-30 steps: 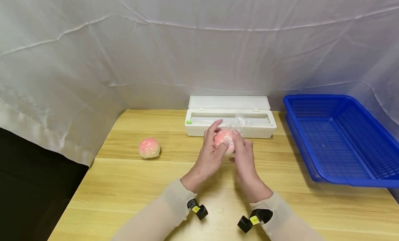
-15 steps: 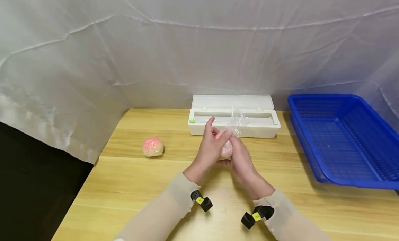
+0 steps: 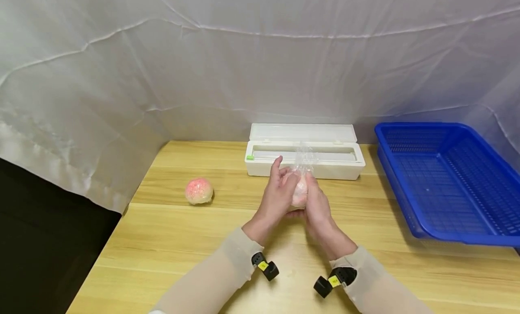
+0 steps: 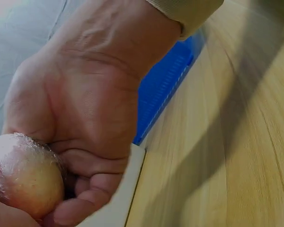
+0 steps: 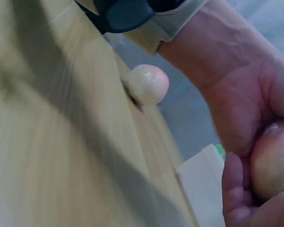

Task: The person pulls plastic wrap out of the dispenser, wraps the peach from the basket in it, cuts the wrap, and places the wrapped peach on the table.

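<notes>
Both hands hold a pink and cream peach (image 3: 299,195) wrapped in clear plastic film, in front of a white box. My left hand (image 3: 273,199) grips its left side, thumb over the top and index finger sticking up. On the other side my right hand (image 3: 319,204) grips it, thumb near the top. Loose crinkled film (image 3: 305,157) stands out from the peach's far end, overlapping the box. In the left wrist view the right hand (image 4: 90,104) curls round the glossy wrapped peach (image 4: 31,177). The right wrist view shows the left hand (image 5: 241,85) against the peach (image 5: 273,163).
A second film-wrapped peach (image 3: 199,191) sits on the wooden table (image 3: 174,246) to the left. Behind the hands stands the white cling film box (image 3: 260,169), lid raised, with a green slider on its edge. A blue plastic basket (image 3: 418,214) stands at the right, before grey cloth.
The hands have turned the peach between them, and the left thumb has shifted across its top. The loose film now stands more gathered at the far end. The head view has shifted slightly.
</notes>
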Demonstrator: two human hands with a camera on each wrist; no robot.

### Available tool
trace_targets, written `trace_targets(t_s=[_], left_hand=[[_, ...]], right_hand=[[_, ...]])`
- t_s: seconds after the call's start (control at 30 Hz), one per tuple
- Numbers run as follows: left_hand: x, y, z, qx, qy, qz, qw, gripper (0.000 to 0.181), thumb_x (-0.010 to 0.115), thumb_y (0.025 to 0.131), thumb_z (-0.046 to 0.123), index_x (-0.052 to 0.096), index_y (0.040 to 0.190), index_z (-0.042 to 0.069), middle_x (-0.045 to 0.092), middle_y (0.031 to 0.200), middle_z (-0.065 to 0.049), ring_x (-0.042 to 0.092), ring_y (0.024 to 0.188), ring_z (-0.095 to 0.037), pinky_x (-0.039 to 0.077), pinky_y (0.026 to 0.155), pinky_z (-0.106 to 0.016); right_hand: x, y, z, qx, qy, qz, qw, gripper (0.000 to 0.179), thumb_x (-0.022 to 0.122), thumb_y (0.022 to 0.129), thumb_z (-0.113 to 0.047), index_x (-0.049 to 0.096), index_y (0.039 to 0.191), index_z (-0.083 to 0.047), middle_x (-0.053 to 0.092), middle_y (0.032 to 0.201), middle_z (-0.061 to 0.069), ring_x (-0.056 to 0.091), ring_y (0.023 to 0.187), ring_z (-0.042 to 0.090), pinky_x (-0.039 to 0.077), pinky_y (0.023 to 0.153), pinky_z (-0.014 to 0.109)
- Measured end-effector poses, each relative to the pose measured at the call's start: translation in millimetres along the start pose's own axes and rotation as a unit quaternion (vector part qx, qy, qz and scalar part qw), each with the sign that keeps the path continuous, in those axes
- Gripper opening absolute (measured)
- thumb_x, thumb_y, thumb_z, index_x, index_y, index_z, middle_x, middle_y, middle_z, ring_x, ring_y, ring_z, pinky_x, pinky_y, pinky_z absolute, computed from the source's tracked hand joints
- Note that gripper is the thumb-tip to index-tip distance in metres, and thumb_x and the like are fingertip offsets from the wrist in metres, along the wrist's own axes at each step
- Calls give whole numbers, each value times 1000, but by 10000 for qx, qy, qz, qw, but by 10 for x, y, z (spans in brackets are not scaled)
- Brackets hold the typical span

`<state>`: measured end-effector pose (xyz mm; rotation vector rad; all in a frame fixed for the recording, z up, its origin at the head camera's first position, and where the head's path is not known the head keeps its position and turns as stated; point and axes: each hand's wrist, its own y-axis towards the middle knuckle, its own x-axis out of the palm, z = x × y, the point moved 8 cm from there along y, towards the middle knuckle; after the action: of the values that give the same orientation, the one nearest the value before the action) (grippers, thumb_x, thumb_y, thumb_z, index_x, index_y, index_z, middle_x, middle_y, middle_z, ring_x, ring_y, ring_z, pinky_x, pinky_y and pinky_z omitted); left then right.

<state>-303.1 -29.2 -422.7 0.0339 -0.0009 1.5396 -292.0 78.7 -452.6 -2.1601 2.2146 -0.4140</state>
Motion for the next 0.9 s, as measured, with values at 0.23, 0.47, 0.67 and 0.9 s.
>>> trace_targets(t_s=[0.23, 0.47, 0.67, 0.9], left_hand=[[-58, 34, -30, -242, -434, 103, 9987, 69, 61, 104, 37, 32, 164, 21, 70, 131, -11, 66, 112, -22, 52, 105, -37], [-76, 83, -79, -668, -1759, 149, 9820, 52, 55, 107, 33, 46, 151, 7, 63, 130, -13, 64, 106, -17, 58, 85, -26], [-32, 38, -6, -466, -1176, 259, 9916, 70, 61, 104, 36, 33, 161, 9, 59, 145, -17, 61, 126, -25, 51, 110, -41], [-61, 44, -74, -814, -1601, 517, 9824, 63, 62, 100, 30, 42, 155, 5, 62, 133, -14, 62, 110, -19, 57, 89, -28]], right_hand=[[-73, 27, -119, -246, -1029, -112, 9943, 67, 29, 113, -55, 63, 120, 2, 67, 92, 7, 64, 69, 14, 59, 56, 32], [-32, 21, -215, -716, -1464, -406, 9858, 68, 30, 113, -54, 56, 140, 3, 62, 120, 23, 63, 93, 18, 62, 80, 45], [-27, 16, -222, -1019, -2565, 226, 9609, 64, 31, 112, -56, 64, 124, -2, 64, 104, 19, 59, 91, 26, 52, 75, 37], [-111, 47, -199, -894, -2227, 259, 9704, 75, 22, 112, -59, 62, 133, 0, 63, 117, 25, 58, 104, 29, 50, 89, 39]])
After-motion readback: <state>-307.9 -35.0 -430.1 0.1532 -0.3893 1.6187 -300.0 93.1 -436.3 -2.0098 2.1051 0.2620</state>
